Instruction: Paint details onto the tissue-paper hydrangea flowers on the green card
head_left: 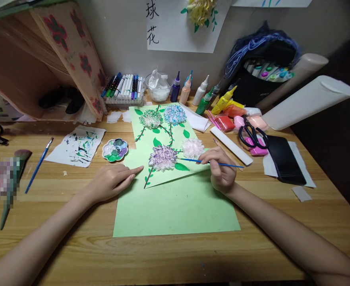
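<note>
While the right hand (222,171) has its fingers pinched around a blue brush (189,160), the handle pokes out to the right of them, and look where the tip is: left of those fingers, at the right edge of the purple flower (163,157)! On the petals or just above? Can't tell from this angle. A painted leaf (182,167) sits right below that tip, and the pink flower (192,148) is just beyond the right fingers.

Over to the left hand (111,182), gripping nothing: index finger stretched out to the left edge of the painted sheet (163,177), the others bent. Farther out from both sets of fingers, on that same sheet, come the green flower (151,119) and the blue flower (175,114). A plain green sheet (177,214) lies underneath, spreading toward us from the fingers.

Just beyond the left fingers, a palette (115,150); left of that, a blotted paper (79,147), then a spare brush (39,167). Beyond the right fingers, a white bar (231,145), with scissors (253,135) farther right. And well past both hands, paint bottles (185,94) stand at the back of the tabletop (151,262)!
</note>
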The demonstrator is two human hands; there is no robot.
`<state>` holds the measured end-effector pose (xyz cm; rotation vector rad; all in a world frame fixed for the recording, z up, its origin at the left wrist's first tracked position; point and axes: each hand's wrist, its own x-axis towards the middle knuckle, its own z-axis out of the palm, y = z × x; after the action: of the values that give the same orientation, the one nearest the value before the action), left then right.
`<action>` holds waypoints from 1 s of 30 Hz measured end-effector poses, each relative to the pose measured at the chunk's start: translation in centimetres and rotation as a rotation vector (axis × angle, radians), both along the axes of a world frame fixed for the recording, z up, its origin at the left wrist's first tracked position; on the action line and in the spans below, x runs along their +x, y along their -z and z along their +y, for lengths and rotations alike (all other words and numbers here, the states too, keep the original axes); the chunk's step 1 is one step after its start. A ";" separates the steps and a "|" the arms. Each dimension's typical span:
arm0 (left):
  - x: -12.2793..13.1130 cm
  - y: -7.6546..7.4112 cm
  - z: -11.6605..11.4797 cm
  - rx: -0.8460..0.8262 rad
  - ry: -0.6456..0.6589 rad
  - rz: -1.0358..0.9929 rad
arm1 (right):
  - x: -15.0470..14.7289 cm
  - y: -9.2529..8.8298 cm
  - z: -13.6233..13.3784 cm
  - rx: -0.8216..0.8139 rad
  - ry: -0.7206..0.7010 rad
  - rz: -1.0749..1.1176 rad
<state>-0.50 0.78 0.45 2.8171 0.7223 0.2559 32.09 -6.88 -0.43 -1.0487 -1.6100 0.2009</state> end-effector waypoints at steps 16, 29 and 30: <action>0.0 0.0 0.0 0.002 0.010 -0.012 | 0.0 0.0 -0.1 -0.013 -0.020 -0.060; -0.1 0.2 0.0 0.002 0.018 -0.005 | 0.0 0.1 -0.1 0.009 0.007 -0.013; -0.1 0.2 0.0 0.007 0.018 -0.005 | 0.0 0.1 -0.1 -0.003 -0.005 -0.025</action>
<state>-0.60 0.82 0.25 2.8276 0.6954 0.2625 32.11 -6.94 -0.53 -1.0529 -1.6353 0.1944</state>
